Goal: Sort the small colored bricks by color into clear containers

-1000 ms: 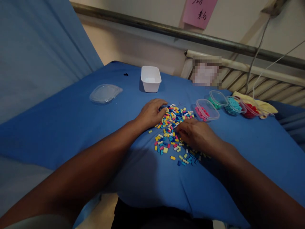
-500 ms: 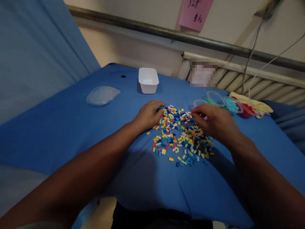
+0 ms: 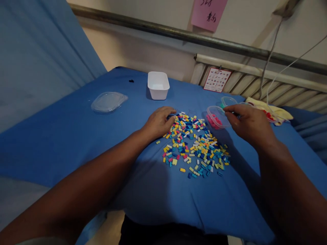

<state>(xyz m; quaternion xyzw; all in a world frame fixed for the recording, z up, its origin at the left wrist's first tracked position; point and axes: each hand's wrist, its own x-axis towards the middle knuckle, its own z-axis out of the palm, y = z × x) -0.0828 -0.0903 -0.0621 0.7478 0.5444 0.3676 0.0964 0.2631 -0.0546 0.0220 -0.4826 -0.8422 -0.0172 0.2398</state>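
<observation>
Listing, from the head view: one left hand [image 3: 159, 122], resting on the table [image 3: 76, 136] at the left edge of a spread of mixed small bricks [image 3: 204, 146], thumb and fingers apart; one right hand [image 3: 249, 122], raised to the right of a tub of pink bricks [image 3: 221, 113] and just before a tub with green contents [image 3: 229, 99], fingertips drawn close, cannot tell whether pinching a brick. Best handled, by judgement, with a light fingertip pinch, wrist lifted clear of both rims, and any release made low, directly over an opening; side knocks liable to tip either tub. Worth using the left palm as a fence against strays.
</observation>
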